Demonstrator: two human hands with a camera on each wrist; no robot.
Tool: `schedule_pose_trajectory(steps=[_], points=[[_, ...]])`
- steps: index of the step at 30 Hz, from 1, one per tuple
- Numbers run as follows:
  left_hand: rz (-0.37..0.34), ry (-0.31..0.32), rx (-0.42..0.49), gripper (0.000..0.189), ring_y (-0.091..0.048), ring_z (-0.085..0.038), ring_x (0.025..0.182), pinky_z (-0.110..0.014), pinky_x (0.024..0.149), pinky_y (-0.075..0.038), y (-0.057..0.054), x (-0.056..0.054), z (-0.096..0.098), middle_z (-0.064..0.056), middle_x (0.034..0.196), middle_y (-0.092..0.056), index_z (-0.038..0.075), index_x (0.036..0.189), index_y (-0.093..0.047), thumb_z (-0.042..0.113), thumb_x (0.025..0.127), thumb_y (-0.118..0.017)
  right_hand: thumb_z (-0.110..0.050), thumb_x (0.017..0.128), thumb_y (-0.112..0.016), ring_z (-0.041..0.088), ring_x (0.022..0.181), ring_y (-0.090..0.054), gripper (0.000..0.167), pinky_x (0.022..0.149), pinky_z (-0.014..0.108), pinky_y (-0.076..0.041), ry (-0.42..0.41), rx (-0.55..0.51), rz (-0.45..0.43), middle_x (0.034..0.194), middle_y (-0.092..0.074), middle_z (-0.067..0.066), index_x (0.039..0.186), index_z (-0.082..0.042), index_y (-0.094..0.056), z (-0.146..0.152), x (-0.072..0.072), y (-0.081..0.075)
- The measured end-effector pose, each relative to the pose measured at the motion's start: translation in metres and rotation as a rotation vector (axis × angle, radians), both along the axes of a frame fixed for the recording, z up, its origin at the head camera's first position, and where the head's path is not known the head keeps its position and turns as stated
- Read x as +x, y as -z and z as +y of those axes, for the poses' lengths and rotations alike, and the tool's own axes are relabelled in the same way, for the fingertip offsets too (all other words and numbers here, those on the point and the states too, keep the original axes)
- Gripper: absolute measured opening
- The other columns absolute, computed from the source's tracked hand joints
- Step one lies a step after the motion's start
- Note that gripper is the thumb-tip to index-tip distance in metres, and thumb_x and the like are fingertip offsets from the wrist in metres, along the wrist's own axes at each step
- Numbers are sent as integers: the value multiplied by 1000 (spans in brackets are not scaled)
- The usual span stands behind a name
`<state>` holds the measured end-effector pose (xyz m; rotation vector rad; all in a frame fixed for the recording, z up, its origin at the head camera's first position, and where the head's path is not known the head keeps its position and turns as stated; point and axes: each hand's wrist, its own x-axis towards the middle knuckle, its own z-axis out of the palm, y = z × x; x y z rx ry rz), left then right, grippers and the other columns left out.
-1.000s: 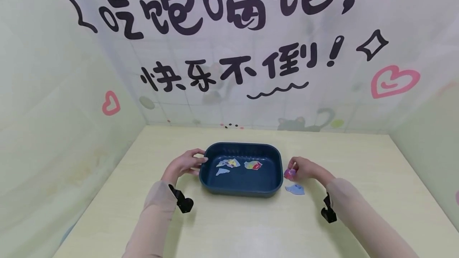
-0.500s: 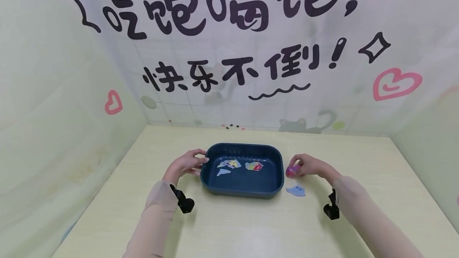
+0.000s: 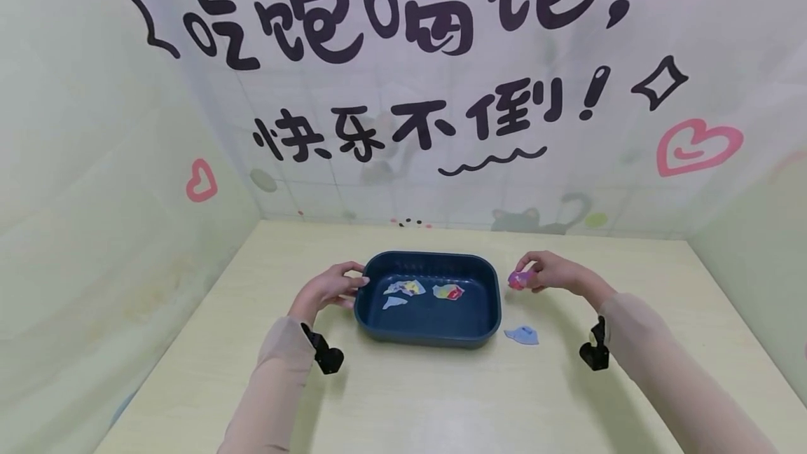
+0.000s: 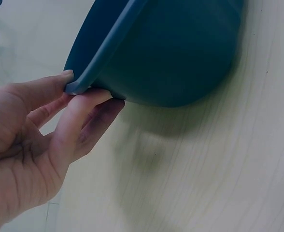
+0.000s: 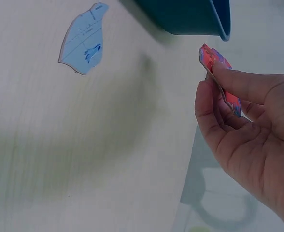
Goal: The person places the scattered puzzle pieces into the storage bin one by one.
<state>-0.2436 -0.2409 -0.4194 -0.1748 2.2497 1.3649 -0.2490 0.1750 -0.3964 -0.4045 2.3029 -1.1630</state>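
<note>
One red-and-purple card piece (image 3: 519, 279) is on the move: the right hand (image 3: 553, 273) has just raised it toward one o'clock, seemingly clear of the table (image 3: 403, 398), which suggests it is free to be carried. It hangs apart from the tray (image 3: 429, 321), between two and three o'clock of its middle; the blue card piece (image 3: 522, 335) lies near four. Look at that pinch: thumb on the red face, fingers curled behind, clamped on the card. At nine o'clock, the left hand (image 3: 333, 286) stays clamped on the tray, thumb over the rim, fingers beneath. Inside lie other card pieces (image 3: 448, 292).
</note>
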Motion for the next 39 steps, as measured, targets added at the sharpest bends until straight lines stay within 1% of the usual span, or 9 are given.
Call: schedule_pose_trajectory(steps=[4, 10, 18, 21, 26, 30, 34, 37, 39], points=[[0, -5, -2, 39, -60, -25, 104, -26, 61, -55, 0, -1, 0, -18, 122, -54, 8, 129, -43, 20, 94, -52, -3, 88, -54, 20, 83, -56, 22, 74, 28, -52, 0, -1, -1, 96, -61, 19, 107, 7, -47, -5, -4, -10], [7, -1, -3, 38, -61, -23, 102, -25, 59, -54, 0, -3, 0, -17, 121, -55, 8, 128, -44, 20, 93, -52, -7, 89, -55, 13, 72, -56, 21, 76, 32, -53, 0, 14, -6, 96, -63, 22, 103, 6, -49, -19, -11, -19], [0, -13, -1, 37, -61, -24, 102, -25, 60, -54, 0, 0, 1, -17, 120, -56, 7, 127, -45, 19, 93, -53, -16, 90, -57, 13, 72, -54, 22, 76, 32, -53, -23, 61, 7, 89, -65, 12, 98, 4, -55, -49, -15, -23], [-4, -19, 5, 36, -61, -24, 101, -25, 60, -54, 1, 1, 1, -17, 119, -56, 7, 126, -46, 19, 93, -53, -17, 90, -58, 15, 76, -56, 20, 75, 32, -53, -34, 79, 18, 89, -66, 9, 96, 2, -59, -61, -15, -22], [0, -24, 15, 36, -62, -22, 99, -24, 57, -53, 5, 1, 0, -16, 118, -58, 8, 126, -45, 19, 93, -53, -19, 88, -60, 17, 80, -59, 21, 74, 28, -53, -46, 89, 44, 91, -67, 10, 93, 1, -65, -77, -15, -16], [9, -20, 21, 36, -63, -22, 98, -24, 55, -53, 6, 1, 0, -16, 117, -58, 7, 126, -45, 19, 93, -53, -16, 87, -61, 12, 73, -56, 19, 70, 26, -53, -49, 80, 75, 88, -67, 10, 91, 2, -66, -89, -14, -12], [9, -21, 22, 37, -63, -23, 99, -24, 55, -53, 5, 1, -1, -17, 118, -58, 7, 127, -45, 19, 93, -53, -13, 86, -62, 10, 64, -50, 17, 64, 26, -49, -51, 68, 104, 78, -65, 7, 89, 3, -67, -99, -13, -7], [8, -8, 26, 40, -62, -25, 103, -23, 55, -52, 4, 1, -1, -18, 120, -57, 6, 129, -42, 20, 93, -53, -13, 85, -63, 10, 62, -47, 16, 61, 24, -45, -45, 74, 121, 74, -63, 4, 87, 3, -67, -107, -12, -4], [7, -1, 32, 41, -61, -26, 104, -22, 54, -52, 2, 1, -1, -19, 121, -56, 6, 130, -41, 20, 93, -52, -13, 85, -63, 10, 63, -47, 16, 62, 23, -44, -44, 85, 130, 75, -64, 3, 88, 2, -67, -111, -12, -2]])
